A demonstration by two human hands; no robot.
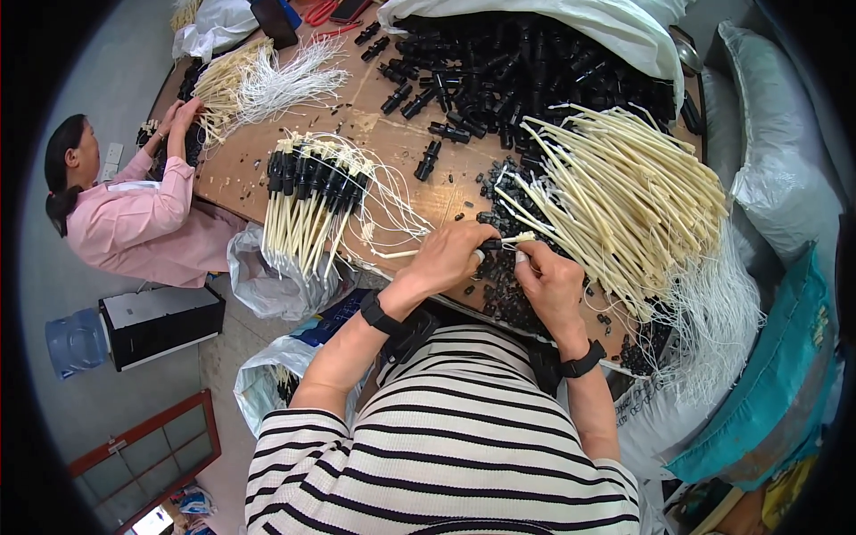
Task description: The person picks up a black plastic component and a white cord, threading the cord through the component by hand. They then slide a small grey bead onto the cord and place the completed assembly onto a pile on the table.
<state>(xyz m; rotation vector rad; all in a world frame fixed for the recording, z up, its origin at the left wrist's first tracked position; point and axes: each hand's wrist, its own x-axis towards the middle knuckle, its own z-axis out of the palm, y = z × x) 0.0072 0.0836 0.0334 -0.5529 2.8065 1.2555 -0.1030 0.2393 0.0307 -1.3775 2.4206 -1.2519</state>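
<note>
Over the table's near edge, my left hand [446, 257] is closed round a cream tube [399, 255] with a black plastic fitting at its end. The tube's other end sticks out to the left, beside thin white cord. My right hand [551, 283] pinches at the cream tip [519, 238] that comes out of the fitting, with its thumb and fingers together. Finished-looking pieces, cream tubes with black fittings [312, 174], lie bundled to the left. A large heap of cream tubes [624, 209] with white cords [713, 299] lies at the right.
Black plastic fittings [535, 71] spill from a white sack [571, 13] at the back. Small black parts [508, 299] lie scattered under my hands. At the far left a person in pink [134, 214] works at another tube bundle [236, 80]. Stuffed sacks [785, 134] stand at the right.
</note>
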